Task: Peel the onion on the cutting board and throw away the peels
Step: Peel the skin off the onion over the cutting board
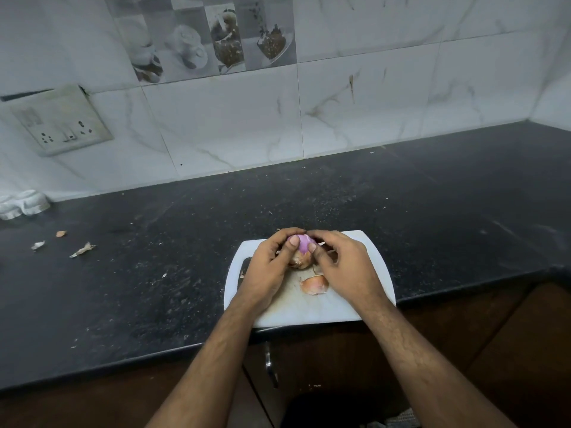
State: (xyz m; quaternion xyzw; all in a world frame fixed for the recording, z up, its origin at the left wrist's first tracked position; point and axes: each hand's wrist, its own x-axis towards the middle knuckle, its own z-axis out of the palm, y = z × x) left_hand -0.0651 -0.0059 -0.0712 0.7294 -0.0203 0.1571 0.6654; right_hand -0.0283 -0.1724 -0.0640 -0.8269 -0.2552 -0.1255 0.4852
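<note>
A small onion (302,244) is held just above the white cutting board (309,310) near the counter's front edge. Its top shows bare purple flesh; brown papery skin still clings to its lower part. My left hand (272,267) cups it from the left with the thumb on top. My right hand (340,261) grips it from the right, thumb pressed against the purple part. A loose curved piece of brown peel (314,284) lies on the board between my wrists.
The board sits on a black speckled counter (154,257). Small peel scraps (82,249) lie on the counter at the left. A white object (23,204) stands at the far left by the tiled wall. A socket plate (58,120) is on the wall.
</note>
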